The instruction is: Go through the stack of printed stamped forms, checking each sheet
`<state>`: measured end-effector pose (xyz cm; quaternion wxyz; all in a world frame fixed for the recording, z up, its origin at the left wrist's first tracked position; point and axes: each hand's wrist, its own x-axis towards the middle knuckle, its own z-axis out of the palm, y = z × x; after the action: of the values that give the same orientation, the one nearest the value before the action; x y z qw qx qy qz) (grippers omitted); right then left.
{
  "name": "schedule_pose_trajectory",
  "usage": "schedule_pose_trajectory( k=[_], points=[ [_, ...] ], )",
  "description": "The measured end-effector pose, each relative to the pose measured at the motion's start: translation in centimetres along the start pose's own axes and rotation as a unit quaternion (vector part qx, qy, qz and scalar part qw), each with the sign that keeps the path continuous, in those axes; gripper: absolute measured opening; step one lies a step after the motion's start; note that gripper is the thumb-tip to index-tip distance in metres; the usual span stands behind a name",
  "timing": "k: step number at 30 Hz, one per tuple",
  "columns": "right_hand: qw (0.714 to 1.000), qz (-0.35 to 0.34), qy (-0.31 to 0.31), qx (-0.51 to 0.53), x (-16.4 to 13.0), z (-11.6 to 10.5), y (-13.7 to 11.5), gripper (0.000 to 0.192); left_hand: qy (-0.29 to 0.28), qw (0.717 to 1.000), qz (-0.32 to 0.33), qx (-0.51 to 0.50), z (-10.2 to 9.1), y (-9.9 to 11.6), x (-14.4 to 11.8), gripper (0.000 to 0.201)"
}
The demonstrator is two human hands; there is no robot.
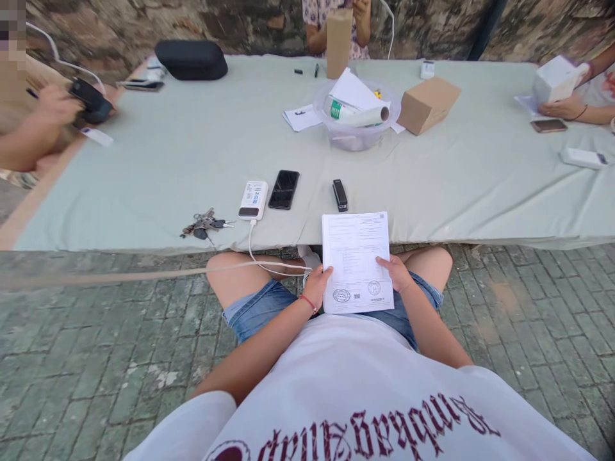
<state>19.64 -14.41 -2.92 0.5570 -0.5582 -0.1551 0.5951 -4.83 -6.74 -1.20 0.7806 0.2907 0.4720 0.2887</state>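
Note:
A stack of printed papers (356, 256) with round stamps near its lower edge is held upright-facing over my lap, its top resting by the table's front edge. My left hand (317, 285) grips the left side, thumb on the front sheet. On the right side, my right hand (394, 272) pinches the stack with the thumb on top; the other fingers are hidden behind it. Just beyond the papers lies a black stapler (339, 194). To its left are a dark phone (284, 189), a white power bank (253, 200) with a cable, and a bunch of keys (204, 224).
A clear plastic bowl (355, 139) holding papers and a roll stands mid-table, beside a cardboard box (429, 104). A black case (191, 59) lies at the back left. People sit at the left, far and right sides. A cable crosses over my lap.

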Motion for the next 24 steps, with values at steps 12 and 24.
schedule_pose_trajectory(
  k=[12,24],
  points=[
    [1.0,-0.018,-0.005,0.003,-0.8,0.3,-0.9,0.052,-0.01,0.999,0.03,-0.004,0.4,1.3,0.4,0.058],
    [0.985,0.0,-0.01,-0.172,1.3,2.1,-2.4,0.049,-0.013,0.999,0.005,-0.043,-1.9,2.5,0.3,0.062]
  ],
)
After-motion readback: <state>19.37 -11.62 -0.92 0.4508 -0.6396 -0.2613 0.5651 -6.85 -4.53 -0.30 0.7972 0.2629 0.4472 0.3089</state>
